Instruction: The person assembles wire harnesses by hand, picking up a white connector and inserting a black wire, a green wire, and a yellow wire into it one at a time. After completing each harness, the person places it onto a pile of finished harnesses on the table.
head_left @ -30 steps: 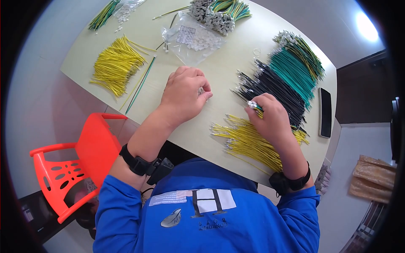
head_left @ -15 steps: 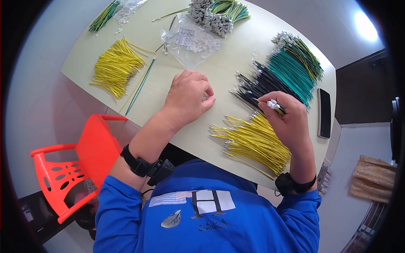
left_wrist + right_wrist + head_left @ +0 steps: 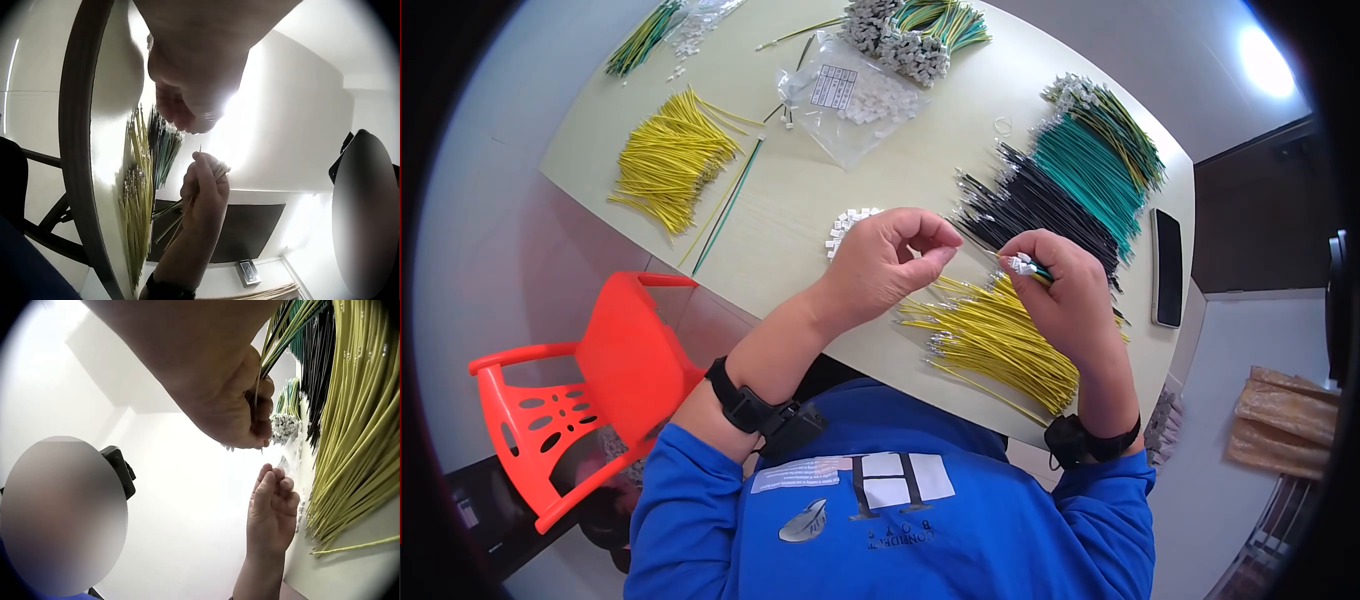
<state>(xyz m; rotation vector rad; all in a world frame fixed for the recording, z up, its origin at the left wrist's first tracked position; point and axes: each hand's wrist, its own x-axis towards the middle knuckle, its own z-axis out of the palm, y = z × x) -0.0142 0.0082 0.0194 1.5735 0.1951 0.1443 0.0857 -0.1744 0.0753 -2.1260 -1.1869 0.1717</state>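
Note:
My left hand (image 3: 885, 262) is raised right of a small heap of white connectors (image 3: 840, 232), thumb and forefinger pinched on what seems a small pale piece, mostly hidden. In the right wrist view my left hand (image 3: 270, 515) points its fingertips up at my right hand (image 3: 234, 403). My right hand (image 3: 1068, 290) grips green and yellow wires with white connectors (image 3: 1022, 265) at their ends. From its thumb and forefinger a thin wire tip (image 3: 200, 149) sticks out toward my left hand (image 3: 197, 81). The two hands are close but apart.
Yellow wires (image 3: 1000, 340), black wires (image 3: 1025, 205) and green wires (image 3: 1090, 180) lie at the right, beside a phone (image 3: 1167, 268). A clear bag of connectors (image 3: 855, 95) and finished bundles (image 3: 915, 45) are at the back. More yellow wires (image 3: 670, 160) lie left.
My left hand has lifted off the connector heap and moved right, toward my right hand. My right hand left the wire piles with a wire tip between its fingers and came slightly back toward the left.

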